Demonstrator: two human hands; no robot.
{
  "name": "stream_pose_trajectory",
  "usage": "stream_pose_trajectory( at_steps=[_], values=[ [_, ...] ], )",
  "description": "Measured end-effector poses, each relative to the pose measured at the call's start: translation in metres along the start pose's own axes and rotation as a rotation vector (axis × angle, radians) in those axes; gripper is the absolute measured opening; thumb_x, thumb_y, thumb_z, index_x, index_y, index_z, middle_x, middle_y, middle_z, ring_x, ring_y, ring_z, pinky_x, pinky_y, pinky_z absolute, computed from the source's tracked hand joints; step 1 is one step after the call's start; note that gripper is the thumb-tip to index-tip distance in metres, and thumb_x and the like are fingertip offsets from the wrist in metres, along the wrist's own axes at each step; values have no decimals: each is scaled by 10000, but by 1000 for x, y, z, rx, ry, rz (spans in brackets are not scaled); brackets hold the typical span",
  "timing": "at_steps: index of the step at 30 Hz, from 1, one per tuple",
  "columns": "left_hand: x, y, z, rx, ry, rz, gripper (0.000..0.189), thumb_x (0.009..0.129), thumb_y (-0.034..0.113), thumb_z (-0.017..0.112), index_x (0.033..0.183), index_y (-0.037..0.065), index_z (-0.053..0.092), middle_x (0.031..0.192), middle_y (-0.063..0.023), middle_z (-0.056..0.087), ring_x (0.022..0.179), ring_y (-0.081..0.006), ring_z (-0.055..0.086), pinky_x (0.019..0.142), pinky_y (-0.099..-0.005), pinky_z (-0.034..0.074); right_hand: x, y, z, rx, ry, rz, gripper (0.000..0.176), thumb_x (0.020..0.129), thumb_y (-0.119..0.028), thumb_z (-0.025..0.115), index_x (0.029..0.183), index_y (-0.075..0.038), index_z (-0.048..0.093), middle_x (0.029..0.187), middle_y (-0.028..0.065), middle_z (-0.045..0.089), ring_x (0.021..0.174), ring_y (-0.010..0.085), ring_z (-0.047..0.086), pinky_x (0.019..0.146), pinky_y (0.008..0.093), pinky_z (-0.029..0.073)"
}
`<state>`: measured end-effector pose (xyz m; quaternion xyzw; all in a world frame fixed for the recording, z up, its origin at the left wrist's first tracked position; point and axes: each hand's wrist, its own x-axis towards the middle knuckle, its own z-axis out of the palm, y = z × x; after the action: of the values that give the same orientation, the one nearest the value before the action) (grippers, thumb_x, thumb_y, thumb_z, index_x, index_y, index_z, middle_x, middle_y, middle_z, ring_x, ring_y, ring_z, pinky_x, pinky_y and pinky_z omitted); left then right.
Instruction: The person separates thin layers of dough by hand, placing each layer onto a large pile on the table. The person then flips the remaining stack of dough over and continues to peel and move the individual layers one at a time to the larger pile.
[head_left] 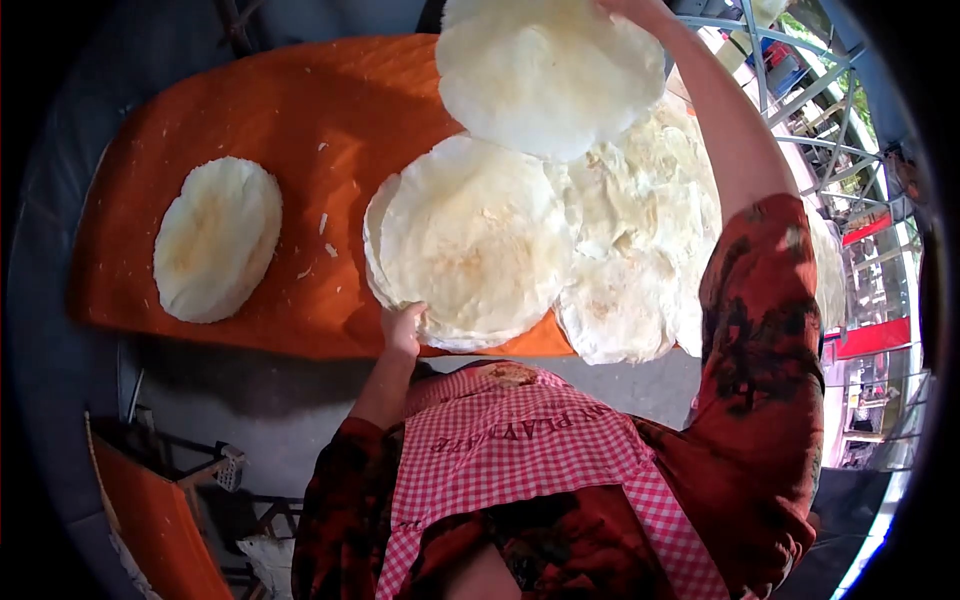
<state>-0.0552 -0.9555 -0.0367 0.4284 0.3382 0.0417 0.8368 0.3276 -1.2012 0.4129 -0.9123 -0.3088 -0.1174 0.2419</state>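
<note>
Thin, round, pale flatbreads lie on an orange cloth-covered table. My right hand (pixel 632 10), partly cut off by the top edge, grips the far rim of one large flatbread (pixel 550 75), which hangs over the back of the table. Below it sits a small stack of flatbreads (pixel 470 240) with lightly browned patches. At the stack's near left edge, my left hand (pixel 403 328) pinches the rim, thumb on top; its other fingers are mostly hidden. To the right, more flatbreads (pixel 640 215) overlap, wrinkled, partly behind my right arm.
A single flatbread (pixel 218 240) lies on the left of the orange table (pixel 240 110). Small crumbs and scraps (pixel 323 223) are scattered on the cloth. My checked apron (pixel 520 430) is close to the table's near edge. Another orange surface (pixel 155 520) stands at lower left.
</note>
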Motion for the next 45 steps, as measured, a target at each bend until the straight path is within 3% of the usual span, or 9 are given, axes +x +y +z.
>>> stream_pose_trajectory(
  at_steps=[5,11,13,14,15,20,26,32,45],
  values=[
    [-5,3,2,-48,-13,21,530,668,-60,668,1171,-39,504,1022,-117,613,874,-244,611,753,-341,499,-84,-84,50,-232,-40,-181,222,816,-222,598,953,-62,673,829,113,675,751,196,646,702,326,488],
    [-2,1,-2,-62,-96,91,538,659,-58,665,1173,-28,507,1036,-113,606,891,-239,597,736,-322,495,-112,-31,173,-108,-227,-59,159,718,-219,609,791,-92,670,788,132,658,795,297,638,725,394,498],
    [3,0,-3,13,-42,100,529,657,-59,671,1162,-23,516,1030,-102,605,888,-227,592,742,-319,490,-48,23,132,-203,-180,-147,161,701,-237,601,722,-93,669,727,121,655,695,287,631,658,416,500],
    [3,-6,-2,43,-15,96,524,656,-60,674,1156,-21,520,1027,-96,605,886,-221,590,745,-317,487,-25,22,94,-274,-150,18,174,779,-197,606,837,-61,697,719,44,651,666,119,589,669,306,480],
    [-2,0,4,30,14,66,514,652,-70,682,1141,-16,531,1013,-83,607,885,-208,586,761,-320,480,-3,31,52,-10,-107,-36,174,816,-190,583,845,-62,697,750,68,669,709,150,627,686,316,487],
    [-2,3,3,4,-30,6,457,669,-54,682,1106,-17,553,996,-82,609,880,-211,589,765,-322,480,-21,-96,-57,-394,137,-293,212,735,-197,604,854,-42,686,777,157,664,718,295,653,661,376,500],
    [4,9,-21,-64,-239,-177,396,741,-3,629,1119,12,509,955,-84,601,872,-208,585,676,-361,505,-182,-130,103,-542,14,-160,206,867,-152,530,1014,-103,666,902,115,665,826,284,638,725,391,507],
    [5,5,-32,-111,-431,-78,592,692,-69,588,1260,3,438,1074,-101,585,967,-241,591,793,-358,511,-368,-73,323,-239,-61,-325,271,730,-69,515,971,-90,636,900,72,632,831,257,587,661,374,502],
    [-20,10,-10,4,-225,33,441,782,51,647,1204,37,518,1078,-74,608,925,-195,608,703,-357,540,-396,-84,317,-345,-307,-256,398,737,-158,595,1130,-98,584,1148,51,571,1027,224,549,728,387,470]
  ],
)
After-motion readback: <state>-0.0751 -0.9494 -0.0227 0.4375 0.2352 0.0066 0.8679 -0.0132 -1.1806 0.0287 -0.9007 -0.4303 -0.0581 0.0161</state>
